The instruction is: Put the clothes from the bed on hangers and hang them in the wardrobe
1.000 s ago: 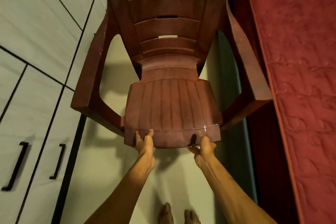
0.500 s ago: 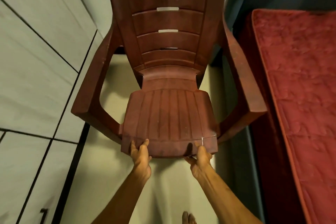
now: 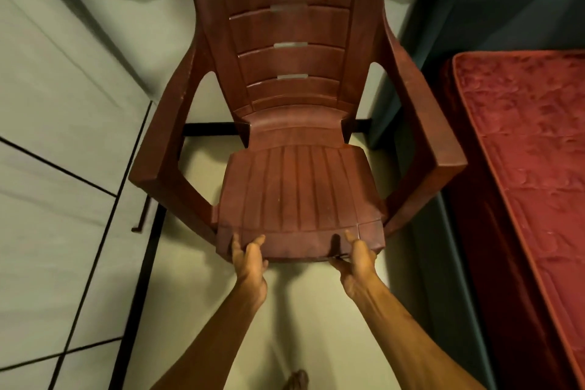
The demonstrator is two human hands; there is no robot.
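Clothes out of sight — left hand (image 3: 250, 258) and right hand (image 3: 359, 258) grip the chair (image 3: 297, 193) seat edge, seemingly sliding it farther past the wardrobe (image 3: 57, 111) — clearing access.

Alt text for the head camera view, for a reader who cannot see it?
Seen from above, a person's left hand and right hand grip a brown plastic armchair by the front edge of its seat. The chair sits between pale wardrobe doors on the left and a red-covered bed on the right.
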